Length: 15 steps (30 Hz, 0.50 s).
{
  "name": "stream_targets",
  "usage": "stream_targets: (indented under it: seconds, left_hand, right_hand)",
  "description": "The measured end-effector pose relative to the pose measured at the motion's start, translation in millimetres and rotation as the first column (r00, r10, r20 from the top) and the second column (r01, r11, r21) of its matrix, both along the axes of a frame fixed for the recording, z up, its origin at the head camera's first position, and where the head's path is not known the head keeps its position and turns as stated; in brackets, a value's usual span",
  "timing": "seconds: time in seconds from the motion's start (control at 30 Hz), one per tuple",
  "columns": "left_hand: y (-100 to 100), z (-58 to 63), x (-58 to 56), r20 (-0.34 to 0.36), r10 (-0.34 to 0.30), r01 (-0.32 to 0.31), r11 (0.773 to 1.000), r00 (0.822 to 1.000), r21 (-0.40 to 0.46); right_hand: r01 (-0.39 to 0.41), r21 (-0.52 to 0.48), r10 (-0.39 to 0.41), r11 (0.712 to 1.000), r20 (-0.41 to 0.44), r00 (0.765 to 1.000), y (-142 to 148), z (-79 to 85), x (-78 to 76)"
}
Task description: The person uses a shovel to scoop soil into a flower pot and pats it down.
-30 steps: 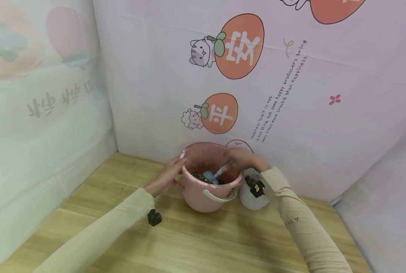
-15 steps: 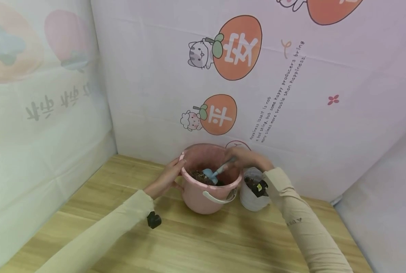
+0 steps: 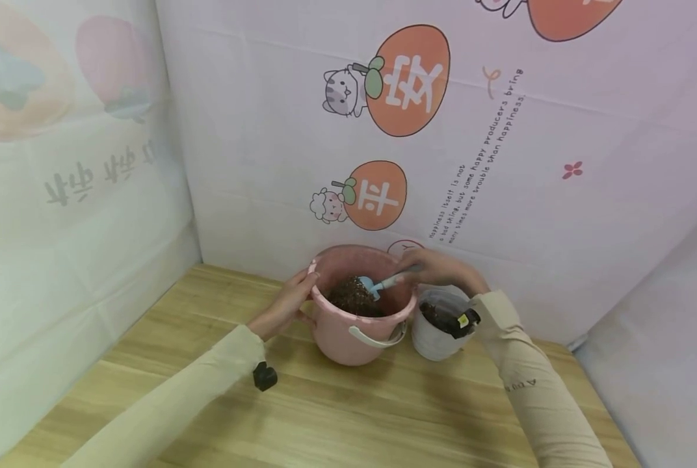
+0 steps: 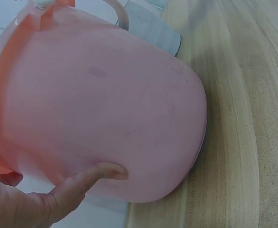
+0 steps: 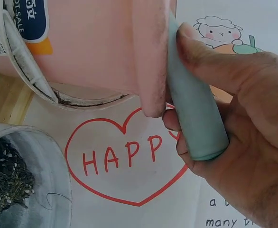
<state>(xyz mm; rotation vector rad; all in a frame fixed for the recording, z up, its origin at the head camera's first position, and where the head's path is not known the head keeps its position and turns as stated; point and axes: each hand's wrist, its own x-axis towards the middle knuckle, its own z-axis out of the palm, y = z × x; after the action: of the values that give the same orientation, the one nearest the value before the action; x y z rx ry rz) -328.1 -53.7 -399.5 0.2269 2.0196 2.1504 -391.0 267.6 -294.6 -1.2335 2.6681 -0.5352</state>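
Note:
A pink bucket (image 3: 348,348) stands upright on the table with dark soil (image 3: 351,299) inside. My left hand (image 3: 284,302) grips it at the left, fingers at the rim; in the left wrist view, a digit of that hand (image 4: 58,202) lies against the bucket's wall. My right hand (image 3: 436,266) holds a small blue garden trowel (image 3: 374,286) by its pale handle, over the bucket's right rim. The blade is at the soil, partly covered by it. In the right wrist view, fingers and thumb wrap the trowel handle (image 5: 196,109).
Right of the bucket stands a whitish pot (image 3: 430,341) with some dark soil (image 5: 6,180) in it. The bucket's white bail handle (image 3: 372,338) hangs down in front. A printed cloth wall (image 3: 278,162) rises close behind, and another stands at the left.
My right hand has shifted right and drawn the trowel with it; the blade sits higher, and more soil shows heaped in the bucket. My left hand stays at the rim.

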Motion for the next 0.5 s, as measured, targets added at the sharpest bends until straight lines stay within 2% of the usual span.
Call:
stream_targets:
  seconds: [0.23,0.5]
  left_hand:
    - [-0.7,-0.2,-1.2,0.002,-0.004,0.004,1.0,1.0,-0.011]
    - [0.3,1.3,-0.3,-0.001,-0.005,0.005,1.0,1.0,-0.012]
  right_hand:
    - [0.053,-0.064,-0.05,0.997,0.045,0.998,1.3,-3.2,7.5]
    - [0.145,-0.069,-0.137,0.987,0.111,0.984,5.4,-3.0,11.4]
